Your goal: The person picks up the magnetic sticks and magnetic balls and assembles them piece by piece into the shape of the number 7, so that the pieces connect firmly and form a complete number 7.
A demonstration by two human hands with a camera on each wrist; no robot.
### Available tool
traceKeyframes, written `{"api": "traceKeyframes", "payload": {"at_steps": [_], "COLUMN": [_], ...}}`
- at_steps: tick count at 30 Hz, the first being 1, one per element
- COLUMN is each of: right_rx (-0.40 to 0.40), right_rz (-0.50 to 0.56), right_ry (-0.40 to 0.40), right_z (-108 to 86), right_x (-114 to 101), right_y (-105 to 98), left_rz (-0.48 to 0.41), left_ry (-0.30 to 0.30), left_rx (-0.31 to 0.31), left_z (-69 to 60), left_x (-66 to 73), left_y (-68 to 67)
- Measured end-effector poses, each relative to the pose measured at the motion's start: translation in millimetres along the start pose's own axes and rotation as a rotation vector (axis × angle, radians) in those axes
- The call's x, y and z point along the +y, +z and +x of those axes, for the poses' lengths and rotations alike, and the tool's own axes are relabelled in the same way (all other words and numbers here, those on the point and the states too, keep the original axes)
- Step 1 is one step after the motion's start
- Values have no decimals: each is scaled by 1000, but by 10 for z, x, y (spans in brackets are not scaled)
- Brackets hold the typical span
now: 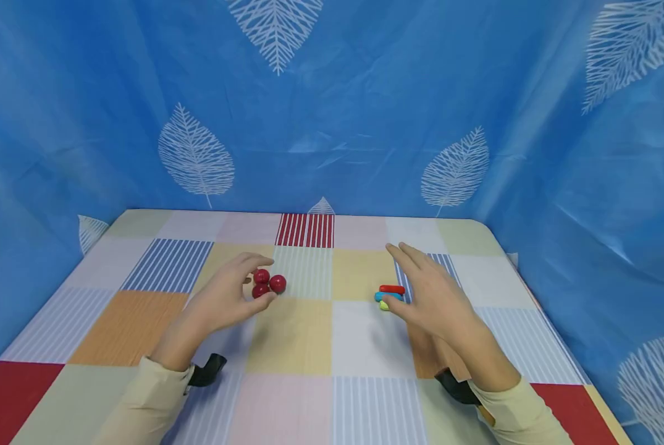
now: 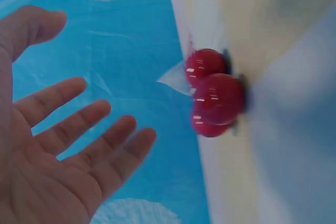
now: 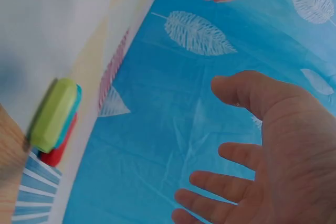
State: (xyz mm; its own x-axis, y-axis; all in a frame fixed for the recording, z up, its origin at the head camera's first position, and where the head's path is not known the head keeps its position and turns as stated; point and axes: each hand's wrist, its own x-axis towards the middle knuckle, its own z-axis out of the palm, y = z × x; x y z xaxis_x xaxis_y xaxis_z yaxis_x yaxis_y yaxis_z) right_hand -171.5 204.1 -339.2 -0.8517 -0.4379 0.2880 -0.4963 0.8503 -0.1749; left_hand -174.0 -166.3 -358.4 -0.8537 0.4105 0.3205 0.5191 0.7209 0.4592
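Observation:
Three glossy red balls [image 1: 278, 283] sit touching in a cluster on the table, left of centre. My left hand [image 1: 226, 296] hovers beside them with fingers spread and nothing in its grasp; the left wrist view shows the palm [image 2: 47, 187] apart from the balls [image 2: 219, 99]. On the right lie three short, round-ended pieces side by side: a red one [image 1: 391, 288], a blue one [image 1: 384, 296] and a yellow-green one [image 1: 384, 306]. My right hand [image 1: 434, 296] is held above and beside them, fingers extended; its thumb hides part of the row in the head view.
A patchwork-patterned cloth [image 1: 287, 337] covers the table. Blue sheeting with white leaf prints [image 1: 332, 111] hangs behind it and along both sides. A dark strap piece [image 1: 208, 369] shows at the left wrist and another [image 1: 456, 387] at the right.

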Motion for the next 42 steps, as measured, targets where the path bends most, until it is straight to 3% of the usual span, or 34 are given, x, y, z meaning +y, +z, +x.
{"api": "traceKeyframes", "payload": {"at_steps": [3,7,14,20,27,36,42], "right_rx": [5,1,-19,-57,-131,-255,-284], "right_rz": [21,19,44,72,81,77,71], "right_ry": [-1,-1,13,27,4,26,23], "right_z": [17,45,68,71,76,63,39], "right_x": [33,86,176,219,272,272,278], "right_y": [55,127,240,307,389,439,469], "left_rz": [-85,-135,-136,-87,-96,-69,-60], "left_ry": [-22,-53,-85,-104,-85,-47,-2], "left_rx": [5,15,-4,-18,-53,-124,-155], "left_z": [40,41,20,11,8,33,46], "left_x": [-134,-302,-435,-457,-464,-333,-251], "left_y": [70,169,299,338,345,341,393]}}
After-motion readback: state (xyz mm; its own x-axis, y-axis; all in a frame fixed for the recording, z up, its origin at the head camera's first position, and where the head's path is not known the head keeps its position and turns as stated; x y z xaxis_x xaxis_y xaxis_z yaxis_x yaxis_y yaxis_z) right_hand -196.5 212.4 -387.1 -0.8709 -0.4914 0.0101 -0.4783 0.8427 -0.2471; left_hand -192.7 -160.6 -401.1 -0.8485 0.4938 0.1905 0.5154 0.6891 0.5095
